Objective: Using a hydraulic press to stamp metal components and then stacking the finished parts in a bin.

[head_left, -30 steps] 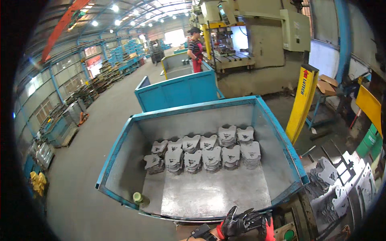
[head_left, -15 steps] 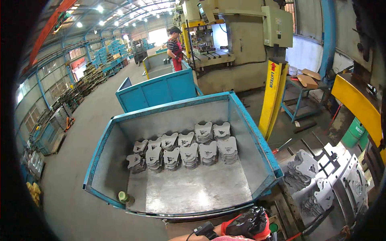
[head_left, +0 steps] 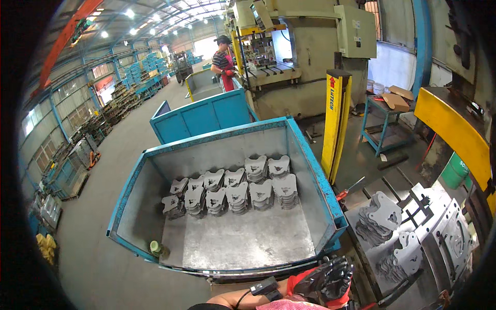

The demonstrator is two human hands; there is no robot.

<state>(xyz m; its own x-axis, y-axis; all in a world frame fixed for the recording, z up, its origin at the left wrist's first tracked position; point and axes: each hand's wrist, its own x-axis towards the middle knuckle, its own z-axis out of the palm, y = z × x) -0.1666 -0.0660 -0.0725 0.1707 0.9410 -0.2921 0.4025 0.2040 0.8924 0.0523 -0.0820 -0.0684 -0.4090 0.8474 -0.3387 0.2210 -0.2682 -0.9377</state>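
Note:
My left hand (head_left: 323,281), in a red glove with black-coated fingers, is at the lower edge, just outside the near right corner of a blue metal bin (head_left: 338,223). Its fingers look stretched out, and I see nothing held in them. A second red glove part (head_left: 338,301) shows close against it; it seems to be my right hand, mostly hidden, its fingers not readable. A black device (head_left: 266,288) with a cable is strapped to my left wrist. Inside the bin stand two rows of stacked grey metal plates (head_left: 237,191). More stacked plates (head_left: 380,213) lie right of my hands.
A green-topped cylinder (head_left: 156,248) stands in the bin's near left corner. A yellow post (head_left: 336,126) rises behind its right side. A screwdriver-like tool (head_left: 349,190) lies beside the bin. Further off, a person (head_left: 225,64) stands at a press. Machine parts (head_left: 454,235) flank the right.
The view has shifted slightly, moving the bin and post left. My left hand is a little higher in the picture, its black fingers more spread. The stacks stay as they were.

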